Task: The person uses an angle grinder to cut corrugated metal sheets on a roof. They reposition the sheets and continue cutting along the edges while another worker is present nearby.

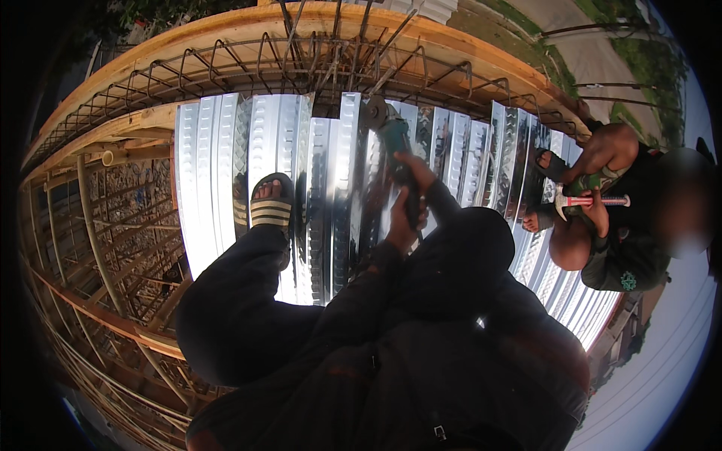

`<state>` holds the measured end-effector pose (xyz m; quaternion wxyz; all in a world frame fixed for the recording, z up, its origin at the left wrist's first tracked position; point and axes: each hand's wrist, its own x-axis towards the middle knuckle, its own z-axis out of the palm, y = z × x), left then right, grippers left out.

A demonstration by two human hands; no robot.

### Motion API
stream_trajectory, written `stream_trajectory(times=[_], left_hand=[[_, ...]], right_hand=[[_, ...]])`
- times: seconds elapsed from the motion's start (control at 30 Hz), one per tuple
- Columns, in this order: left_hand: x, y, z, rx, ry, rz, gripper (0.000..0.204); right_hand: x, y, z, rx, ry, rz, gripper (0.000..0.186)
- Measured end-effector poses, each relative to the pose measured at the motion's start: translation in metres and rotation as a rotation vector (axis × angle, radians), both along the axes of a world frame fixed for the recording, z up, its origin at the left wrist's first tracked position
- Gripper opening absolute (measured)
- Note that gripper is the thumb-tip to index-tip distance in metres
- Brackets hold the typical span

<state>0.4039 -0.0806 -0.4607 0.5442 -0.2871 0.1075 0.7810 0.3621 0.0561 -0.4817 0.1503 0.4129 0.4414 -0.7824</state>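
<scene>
A teal and black angle grinder (394, 137) is held over ribbed, shiny metal decking sheets (216, 158). My left hand (404, 219) is closed around its black rear end, between my knees. Farther forward, my right hand (416, 172) is closed on the grinder's body. The round cutting disc (372, 113) meets or nearly meets the far end of a raised rib; whether it touches I cannot tell. My foot in a black sandal with pale stripes (270, 213) rests on the sheets, left of the grinder.
Beyond the sheets, a rebar cage (226, 66) runs inside timber formwork (180, 41). At the left, the decking ends above wooden props and poles (98, 233). On the right, a person crouches on the sheets, holding a claw hammer (594, 201).
</scene>
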Motion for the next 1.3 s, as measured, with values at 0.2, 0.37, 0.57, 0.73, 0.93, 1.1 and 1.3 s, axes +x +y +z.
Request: stream_trajectory(times=[0.2, 0.37, 0.57, 0.73, 0.93, 1.1, 1.3], left_hand=[[-0.001, 0.002, 0.001, -0.025, -0.002, -0.006, 0.043], [-0.003, 0.002, 0.003, -0.044, 0.018, -0.013, 0.042], [-0.003, 0.004, 0.005, -0.052, 0.009, -0.013, 0.044], [-0.004, 0.002, 0.0, -0.016, 0.021, -0.012, 0.045], [-0.003, 0.007, -0.002, -0.007, 0.01, -0.016, 0.046], [-0.003, 0.008, -0.001, 0.034, 0.02, 0.008, 0.046], [-0.004, 0.011, -0.001, -0.024, -0.015, 0.005, 0.048]], right_hand=[[-0.002, 0.003, 0.001, -0.001, 0.0, 0.016, 0.038], [-0.002, 0.003, 0.0, 0.009, -0.002, 0.023, 0.038], [-0.004, 0.001, 0.001, 0.025, -0.014, 0.014, 0.04], [-0.01, 0.0, 0.013, 0.095, -0.014, 0.038, 0.037], [-0.012, 0.003, 0.019, 0.098, -0.029, 0.044, 0.035], [-0.013, 0.005, 0.021, 0.129, -0.041, 0.079, 0.036], [-0.016, 0.003, 0.026, 0.146, -0.06, 0.081, 0.037]])
